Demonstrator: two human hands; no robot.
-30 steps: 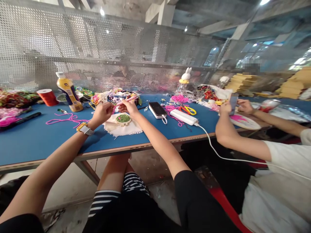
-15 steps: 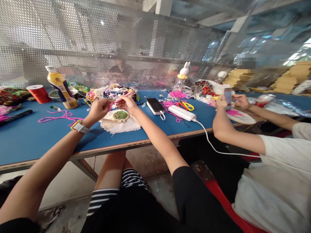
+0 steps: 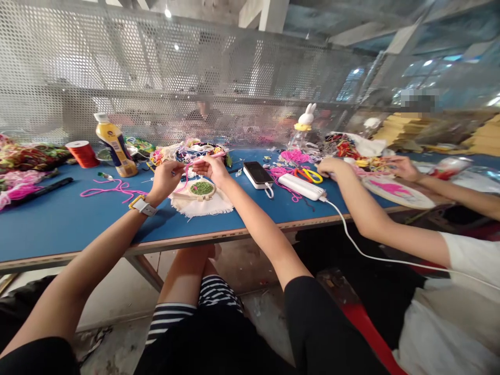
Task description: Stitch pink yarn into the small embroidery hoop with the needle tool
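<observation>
**Over the hoop, yarn and tool held**

Above the hoop, at 12 o'clock on the blue table, both hands are raised close together. A pink tool is pinched in the closed fingers of the right hand. Pink yarn is gripped by the closed left hand, a watch on its wrist. The hoop rests on white cloth. At 2 o'clock a phone lies, and a co-worker's hand rests beyond.

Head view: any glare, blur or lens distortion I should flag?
Head view: wide-angle warp bends the blue table edge and stretches the forearms; ceiling lamps flare through the perforated screen; left hand and right hand are fairly sharp, their pink tool small and soft; the right background is hazy, with one blurred patch.
</observation>
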